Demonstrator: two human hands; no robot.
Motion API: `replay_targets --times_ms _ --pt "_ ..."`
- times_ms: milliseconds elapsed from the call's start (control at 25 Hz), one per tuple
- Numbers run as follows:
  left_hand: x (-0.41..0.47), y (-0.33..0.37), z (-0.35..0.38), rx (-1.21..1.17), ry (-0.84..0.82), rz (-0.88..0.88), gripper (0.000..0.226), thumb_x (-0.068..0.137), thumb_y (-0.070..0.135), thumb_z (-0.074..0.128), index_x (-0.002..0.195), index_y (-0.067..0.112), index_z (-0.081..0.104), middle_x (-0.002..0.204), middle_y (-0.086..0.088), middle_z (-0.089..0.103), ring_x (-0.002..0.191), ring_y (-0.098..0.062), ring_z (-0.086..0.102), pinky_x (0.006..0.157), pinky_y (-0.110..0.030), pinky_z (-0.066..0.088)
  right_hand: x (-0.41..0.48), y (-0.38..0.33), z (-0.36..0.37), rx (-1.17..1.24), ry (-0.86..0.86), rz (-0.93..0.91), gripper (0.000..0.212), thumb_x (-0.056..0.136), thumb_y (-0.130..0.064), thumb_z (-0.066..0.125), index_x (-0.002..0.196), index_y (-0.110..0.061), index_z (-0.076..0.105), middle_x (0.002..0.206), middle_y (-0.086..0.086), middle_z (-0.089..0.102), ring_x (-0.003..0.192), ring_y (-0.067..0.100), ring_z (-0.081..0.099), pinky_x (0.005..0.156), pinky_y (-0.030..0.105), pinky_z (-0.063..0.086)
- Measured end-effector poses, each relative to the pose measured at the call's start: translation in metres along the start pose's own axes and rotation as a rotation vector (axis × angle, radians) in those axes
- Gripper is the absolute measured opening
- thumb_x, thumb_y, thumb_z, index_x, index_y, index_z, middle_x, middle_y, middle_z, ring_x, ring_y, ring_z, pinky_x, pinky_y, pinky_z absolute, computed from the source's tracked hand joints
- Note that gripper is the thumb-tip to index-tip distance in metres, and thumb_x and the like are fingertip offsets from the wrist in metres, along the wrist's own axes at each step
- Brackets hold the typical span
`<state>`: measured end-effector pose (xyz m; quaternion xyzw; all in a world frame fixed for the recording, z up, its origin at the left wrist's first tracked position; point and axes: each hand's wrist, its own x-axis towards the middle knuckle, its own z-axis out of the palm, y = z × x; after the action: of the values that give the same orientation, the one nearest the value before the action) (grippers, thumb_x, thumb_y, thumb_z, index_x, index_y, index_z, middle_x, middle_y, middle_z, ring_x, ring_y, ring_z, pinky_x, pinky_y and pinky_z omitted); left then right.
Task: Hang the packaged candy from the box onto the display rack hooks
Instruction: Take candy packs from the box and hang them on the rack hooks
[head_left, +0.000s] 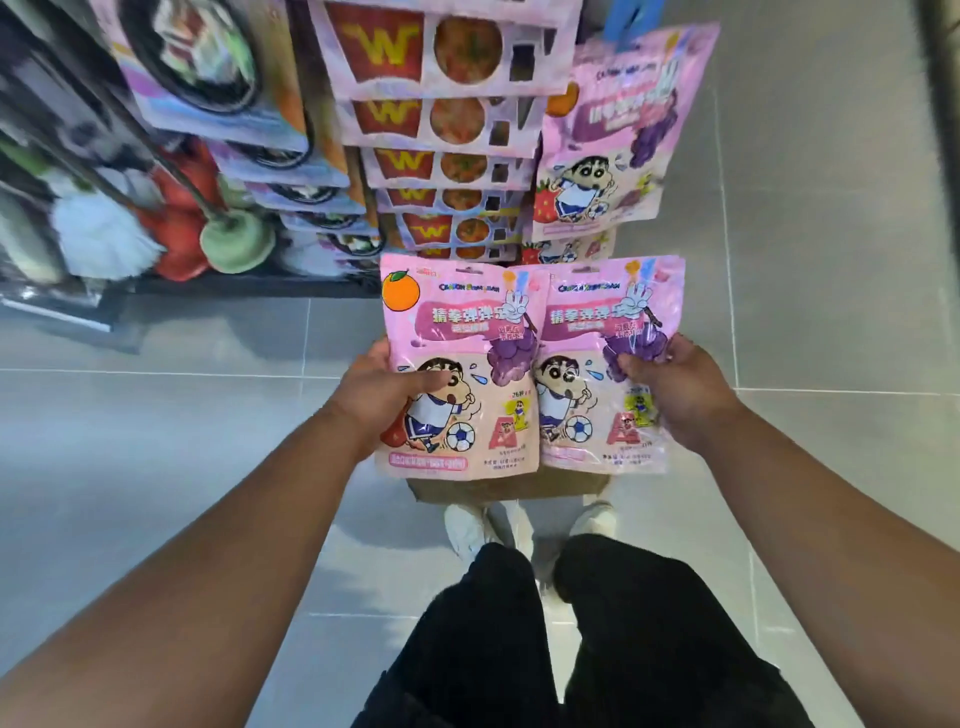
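Two hands (387, 397), two held candy packs (460, 332), one box (509, 488)

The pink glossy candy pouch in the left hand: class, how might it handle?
Probably floppy: the pink glossy candy pouch is thin film. Likely light: the left hand grips only its edge. Perhaps slippery, being shiny.

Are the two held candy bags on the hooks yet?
Off: left hand grips the left bag, right hand the right bag, below the hung bag.

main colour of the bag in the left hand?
Bag: pink, with a cartoon boy, football and purple grapes. Head view.
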<state>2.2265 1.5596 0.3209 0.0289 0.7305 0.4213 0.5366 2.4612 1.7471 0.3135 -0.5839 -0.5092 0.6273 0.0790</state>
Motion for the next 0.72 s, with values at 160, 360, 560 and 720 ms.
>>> replay_targets --times_ms 160,360,560,720 --pt "-0.07 0.036 -0.024 -0.035 0.03 0.081 0.041 0.079 0.002 0.078 0.115 0.014 0.062 0.101 -0.01 0.077 0.086 -0.031 0.076 0.076 -0.049 0.061 -0.065 -0.062 -0.003 0.013 -0.016 -0.049 0.024 0.088 -0.005 0.068 0.112 -0.009 0.065 0.103 0.008 0.074 0.092 0.027 0.071 0.085 0.04 0.054" --pt "-0.13 0.065 -0.029 -0.081 0.008 0.158 0.041 0.08 0.001 0.077 0.115 0.014 0.06 0.099 -0.011 0.077 0.086 -0.036 0.075 0.079 -0.058 0.059 -0.114 -0.098 -0.019 0.038 -0.005 -0.112 0.017 0.087 -0.005 0.069 0.102 -0.013 0.066 0.094 0.008 0.076 0.094 0.035 0.071 0.089 0.05 0.055" --pt "-0.154 0.095 -0.018 -0.086 -0.032 0.225 0.044 0.079 0.002 0.079 0.116 0.014 0.059 0.099 -0.01 0.078 0.086 -0.035 0.076 0.082 -0.057 0.059 -0.128 -0.129 -0.036 0.069 -0.011 -0.145 0.018 0.088 -0.004 0.068 0.103 -0.013 0.066 0.094 0.009 0.077 0.091 0.033 0.073 0.09 0.053 0.054" --pt "-0.158 0.124 -0.003 -0.087 -0.041 0.278 0.043 0.08 0.0 0.077 0.116 0.013 0.06 0.098 -0.01 0.078 0.084 -0.034 0.076 0.075 -0.047 0.061 -0.12 -0.154 -0.047 0.109 -0.019 -0.177 0.017 0.089 -0.002 0.066 0.102 -0.012 0.064 0.092 0.009 0.077 0.087 0.031 0.073 0.082 0.046 0.057"
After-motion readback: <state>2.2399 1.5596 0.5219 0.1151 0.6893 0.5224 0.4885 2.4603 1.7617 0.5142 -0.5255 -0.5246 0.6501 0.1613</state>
